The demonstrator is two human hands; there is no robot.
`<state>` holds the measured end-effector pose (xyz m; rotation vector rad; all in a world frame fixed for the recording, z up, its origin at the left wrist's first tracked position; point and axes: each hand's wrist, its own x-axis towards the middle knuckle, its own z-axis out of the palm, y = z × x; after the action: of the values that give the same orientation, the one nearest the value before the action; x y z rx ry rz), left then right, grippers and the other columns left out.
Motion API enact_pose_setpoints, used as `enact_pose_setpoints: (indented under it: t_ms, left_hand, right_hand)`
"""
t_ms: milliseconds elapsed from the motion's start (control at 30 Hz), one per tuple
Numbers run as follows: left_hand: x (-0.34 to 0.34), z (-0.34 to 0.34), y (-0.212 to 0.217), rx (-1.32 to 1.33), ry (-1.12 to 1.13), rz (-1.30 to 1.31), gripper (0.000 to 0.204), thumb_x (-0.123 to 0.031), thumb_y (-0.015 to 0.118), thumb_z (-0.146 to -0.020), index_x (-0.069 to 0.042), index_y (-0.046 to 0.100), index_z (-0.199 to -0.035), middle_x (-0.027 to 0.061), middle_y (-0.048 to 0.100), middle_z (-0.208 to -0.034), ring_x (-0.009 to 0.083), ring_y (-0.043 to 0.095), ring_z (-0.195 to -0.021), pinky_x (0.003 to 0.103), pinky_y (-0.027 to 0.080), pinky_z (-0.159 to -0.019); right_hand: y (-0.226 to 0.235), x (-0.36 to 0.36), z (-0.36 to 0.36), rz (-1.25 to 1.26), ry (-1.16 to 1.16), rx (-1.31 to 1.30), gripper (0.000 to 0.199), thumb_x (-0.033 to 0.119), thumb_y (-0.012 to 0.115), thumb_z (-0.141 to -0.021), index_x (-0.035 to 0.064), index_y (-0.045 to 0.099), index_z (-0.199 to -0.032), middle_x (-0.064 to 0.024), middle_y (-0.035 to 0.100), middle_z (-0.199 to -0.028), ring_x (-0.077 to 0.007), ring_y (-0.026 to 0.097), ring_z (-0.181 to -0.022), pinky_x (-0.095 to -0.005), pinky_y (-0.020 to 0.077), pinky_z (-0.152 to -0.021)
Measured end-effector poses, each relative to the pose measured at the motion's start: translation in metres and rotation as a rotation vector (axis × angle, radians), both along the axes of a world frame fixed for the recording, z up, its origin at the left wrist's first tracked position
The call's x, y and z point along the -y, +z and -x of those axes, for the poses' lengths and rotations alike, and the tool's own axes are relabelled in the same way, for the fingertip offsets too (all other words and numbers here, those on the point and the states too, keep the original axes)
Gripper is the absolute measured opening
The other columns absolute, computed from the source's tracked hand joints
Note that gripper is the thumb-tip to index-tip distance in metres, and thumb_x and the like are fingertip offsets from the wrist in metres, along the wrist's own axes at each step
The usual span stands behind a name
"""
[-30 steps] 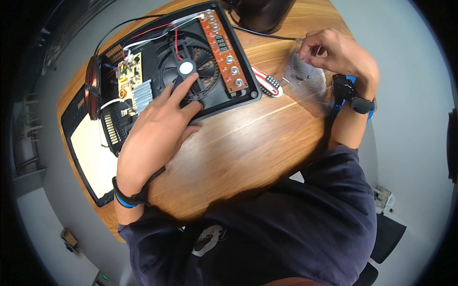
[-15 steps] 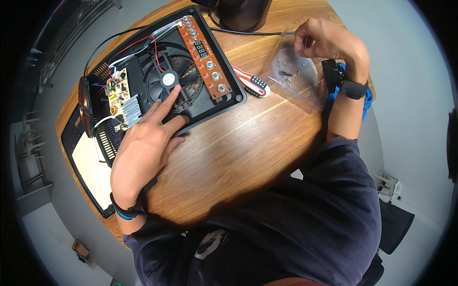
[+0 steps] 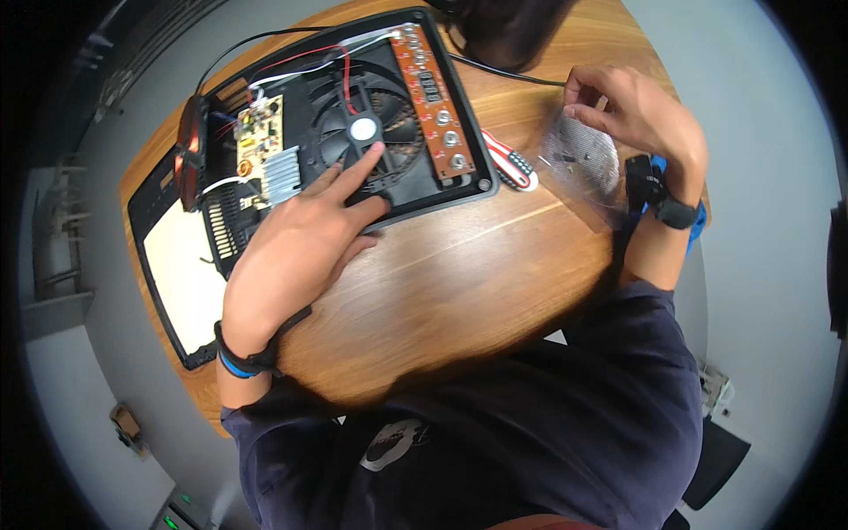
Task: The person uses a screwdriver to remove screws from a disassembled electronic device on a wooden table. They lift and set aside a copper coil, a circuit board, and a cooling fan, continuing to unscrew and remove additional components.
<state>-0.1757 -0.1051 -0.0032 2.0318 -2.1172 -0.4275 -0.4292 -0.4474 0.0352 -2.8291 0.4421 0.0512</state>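
Opened cooker (image 3: 265,106) sits on the wood table (image 3: 459,283), black casing up, insides exposed. Taking the fan (image 3: 367,132) as reference:

- Left hand (image 3: 300,238) lies flat just below the fan, palm down, fingers spread, gripping nothing. Index tip touches the fan's white hub; the other fingers rest on the casing edge.
- Brown control board (image 3: 435,97) runs along the fan's right side, buttons in a row.
- Small green board (image 3: 258,128) and a finned heatsink (image 3: 284,177) sit left of the fan; red and white wires (image 3: 309,57) loop above it.
- Glass top plate (image 3: 172,265) lies further left, partly under the casing, near the table edge.
- Red-and-white screwdriver (image 3: 511,163) lies on the table right of the control board, untouched.
- Right hand (image 3: 632,110) is well right of the fan, fingertips pinched together on the top edge of a clear plastic bag (image 3: 583,159) (small dark bits inside, too small to identify).
- Dark round object (image 3: 508,26) at the table's far edge, above-right of the fan, with a black cable running from it.

Hands are well apart.
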Motion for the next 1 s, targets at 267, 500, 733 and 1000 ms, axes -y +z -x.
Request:
enact_pose_setpoints:
  t_ms: [267,500,733,1000]
  left_hand:
    - [-0.004,0.0,-0.001,0.008,-0.013,0.002,0.037,-0.022,0.085,-0.097,-0.005,0.077,-0.129,0.0139,0.049,-0.18,0.0381,0.072,-0.127,0.049,0.063,-0.106]
    - [-0.007,-0.004,-0.004,0.008,-0.03,0.012,0.038,-0.024,0.082,-0.101,-0.005,0.075,-0.134,0.015,0.049,-0.179,0.0391,0.069,-0.133,0.049,0.062,-0.107]
    - [-0.017,-0.016,0.003,-0.089,-0.016,0.016,0.048,-0.027,0.079,-0.104,-0.007,0.07,-0.146,0.0159,0.051,-0.178,0.0431,0.062,-0.147,0.051,0.057,-0.117]
    - [-0.03,-0.024,0.004,0.055,0.104,0.02,0.059,-0.039,0.074,-0.11,-0.008,0.063,-0.159,0.0177,0.042,-0.184,0.0485,0.046,-0.163,0.054,0.049,-0.129]
  right_hand:
    - [-0.001,-0.07,-0.034,0.041,0.173,-0.299,0.049,0.031,0.093,-0.091,0.0042,0.077,-0.129,-0.0193,0.084,-0.11,-0.0396,0.078,-0.112,-0.0487,0.0615,-0.095]
    - [-0.047,-0.091,-0.038,0.242,0.128,-0.162,0.053,0.024,0.091,-0.086,-0.0021,0.066,-0.124,-0.021,0.079,-0.094,-0.0406,0.077,-0.105,-0.0514,0.0528,-0.113]
    - [-0.045,-0.089,-0.036,0.259,0.1,-0.023,0.043,0.019,0.086,-0.087,-0.0001,0.068,-0.121,-0.0231,0.078,-0.096,-0.0447,0.077,-0.102,-0.0514,0.0582,-0.102]
    - [-0.01,-0.084,-0.039,0.164,-0.151,0.078,0.036,0.023,0.076,-0.099,0.0017,0.071,-0.128,-0.0253,0.078,-0.108,-0.047,0.076,-0.107,-0.0562,0.0601,-0.095]
